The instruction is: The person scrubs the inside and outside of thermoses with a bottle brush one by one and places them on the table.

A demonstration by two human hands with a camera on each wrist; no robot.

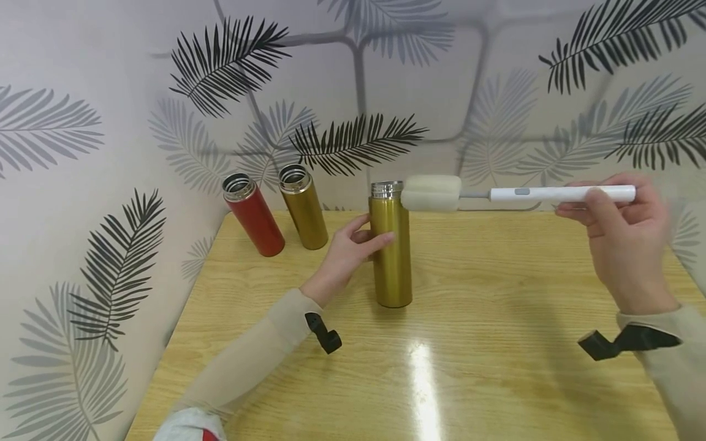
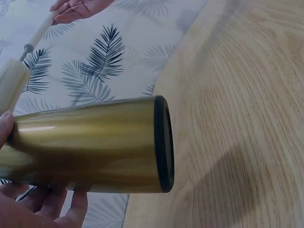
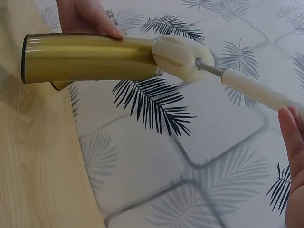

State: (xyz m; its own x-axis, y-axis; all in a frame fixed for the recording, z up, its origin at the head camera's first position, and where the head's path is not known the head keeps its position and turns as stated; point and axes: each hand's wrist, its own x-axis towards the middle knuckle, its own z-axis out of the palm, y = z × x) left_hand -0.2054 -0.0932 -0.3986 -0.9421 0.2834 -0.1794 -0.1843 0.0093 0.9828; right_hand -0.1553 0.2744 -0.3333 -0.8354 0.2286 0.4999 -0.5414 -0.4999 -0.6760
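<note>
My left hand (image 1: pixel 353 251) grips a gold thermos bottle (image 1: pixel 393 263) round its upper body, thumb across the front. The bottle is lidless, its steel threaded neck at the top, and the left wrist view shows its dark base (image 2: pixel 165 145) raised off the table. In my right hand (image 1: pixel 629 239) is a bottle brush, held by its white handle (image 1: pixel 551 194) between thumb and fingers. Its cream sponge head (image 1: pixel 431 193) points left and overlaps the bottle's neck in the head view. The right wrist view shows the sponge (image 3: pixel 180 57) right at the bottle's mouth end.
A red bottle (image 1: pixel 256 220) and a second, shorter gold bottle (image 1: pixel 304 211) stand lidless at the table's back left. Behind the wooden table (image 1: pixel 485 355) rises a wall (image 1: pixel 419 79) with a leaf pattern. A wrist camera mount sits on each sleeve.
</note>
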